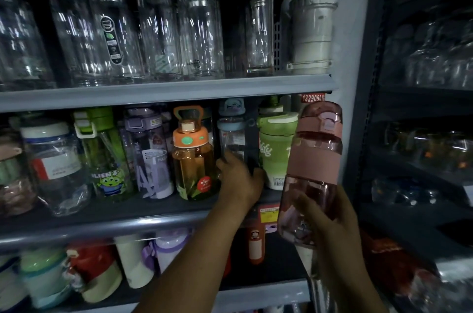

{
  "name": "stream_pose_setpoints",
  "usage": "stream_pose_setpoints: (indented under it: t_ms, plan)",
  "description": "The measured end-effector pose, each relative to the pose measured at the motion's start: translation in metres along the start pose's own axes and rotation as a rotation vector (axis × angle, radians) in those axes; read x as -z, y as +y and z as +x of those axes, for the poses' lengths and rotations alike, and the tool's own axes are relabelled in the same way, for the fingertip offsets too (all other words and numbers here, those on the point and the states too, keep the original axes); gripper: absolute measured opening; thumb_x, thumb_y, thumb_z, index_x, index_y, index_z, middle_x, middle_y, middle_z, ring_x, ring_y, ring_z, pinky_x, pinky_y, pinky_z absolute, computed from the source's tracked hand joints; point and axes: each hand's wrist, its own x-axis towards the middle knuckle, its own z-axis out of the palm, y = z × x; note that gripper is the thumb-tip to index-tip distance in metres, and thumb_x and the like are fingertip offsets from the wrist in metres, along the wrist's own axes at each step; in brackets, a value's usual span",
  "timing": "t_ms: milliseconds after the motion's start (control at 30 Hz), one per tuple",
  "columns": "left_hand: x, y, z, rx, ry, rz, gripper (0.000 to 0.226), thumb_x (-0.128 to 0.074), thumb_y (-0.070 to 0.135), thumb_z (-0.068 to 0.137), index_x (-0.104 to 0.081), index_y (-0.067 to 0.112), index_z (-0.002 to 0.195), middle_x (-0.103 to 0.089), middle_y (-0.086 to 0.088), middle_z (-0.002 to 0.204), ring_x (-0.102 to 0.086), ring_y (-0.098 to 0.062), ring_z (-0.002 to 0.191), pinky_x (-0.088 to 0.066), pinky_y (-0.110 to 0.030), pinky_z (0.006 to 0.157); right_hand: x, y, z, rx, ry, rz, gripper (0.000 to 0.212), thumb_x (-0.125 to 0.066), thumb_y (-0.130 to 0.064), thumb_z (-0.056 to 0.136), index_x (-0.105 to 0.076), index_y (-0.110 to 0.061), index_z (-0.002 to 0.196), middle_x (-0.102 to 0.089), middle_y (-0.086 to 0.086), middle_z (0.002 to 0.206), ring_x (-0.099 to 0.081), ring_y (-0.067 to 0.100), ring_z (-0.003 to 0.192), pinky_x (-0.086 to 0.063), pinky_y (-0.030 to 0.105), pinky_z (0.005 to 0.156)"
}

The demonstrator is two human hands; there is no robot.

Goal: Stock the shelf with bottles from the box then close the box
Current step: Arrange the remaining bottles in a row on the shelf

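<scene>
Dim aisle | grey shelf [122,227] crowded | my left hand [238,182] grips clear bottle [231,139] | my right hand [326,225] holds pink bottle [317,156] before shelf edge

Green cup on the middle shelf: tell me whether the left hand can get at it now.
Probably yes. The left hand reaches in right beside the green cup, with nothing between them. The pink bottle in the right hand crowds only its right edge.

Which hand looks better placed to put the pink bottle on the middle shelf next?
Right. The right hand already grips the pink bottle, held up beside the middle shelf. The left hand is busy inside it, holding the blue-lidded bottle between the orange bottle and the green bottle.
</scene>
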Motion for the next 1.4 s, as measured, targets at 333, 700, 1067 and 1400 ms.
stream_pose_setpoints:
  t_ms: [333, 700, 1067, 1400]
  plan:
    - [-0.017, -0.004, 0.05, 0.163, 0.099, 0.218, 0.086, -0.064, 0.027, 0.096, -0.006, -0.005, 0.151, -0.041, -0.031, 0.145, -0.053, -0.039, 0.126, -0.052, -0.044, 0.098, 0.004, 0.009, 0.0, 0.049, 0.011, -0.021, 0.065, -0.085, -0.048, 0.059, -0.064, -0.031, 0.118, -0.078, 0.0, 0.103, -0.077, 0.024, 0.09, -0.06, 0.045, 0.075]
    - [-0.025, -0.008, 0.055, 0.106, 0.081, 0.461, 0.088, -0.059, 0.01, 0.096, 0.004, -0.013, 0.152, -0.035, -0.036, 0.148, -0.05, -0.04, 0.13, -0.048, -0.038, 0.1, 0.005, 0.016, 0.004, 0.05, -0.028, -0.041, 0.073, -0.083, -0.054, 0.056, -0.063, -0.034, 0.122, -0.077, 0.002, 0.107, -0.076, 0.024, 0.095, -0.061, 0.051, 0.082]
    - [-0.026, -0.008, 0.054, 0.118, 0.086, 0.353, 0.081, -0.055, 0.004, 0.097, 0.001, -0.005, 0.155, -0.034, -0.033, 0.149, -0.048, -0.042, 0.131, -0.047, -0.042, 0.102, -0.001, 0.018, 0.006, 0.024, -0.084, -0.052, 0.054, -0.083, -0.033, 0.064, -0.066, -0.03, 0.115, -0.077, -0.006, 0.1, -0.076, 0.012, 0.088, -0.059, 0.021, 0.064]
    - [-0.028, -0.017, 0.055, 0.045, 0.107, 0.496, 0.074, -0.049, 0.013, 0.1, -0.005, -0.008, 0.155, -0.033, -0.03, 0.151, -0.052, -0.038, 0.125, -0.049, -0.036, 0.096, -0.006, 0.022, 0.004, 0.027, -0.079, -0.061, 0.067, -0.087, -0.047, 0.059, -0.064, -0.034, 0.121, -0.077, 0.0, 0.106, -0.077, 0.022, 0.094, -0.062, 0.042, 0.077]
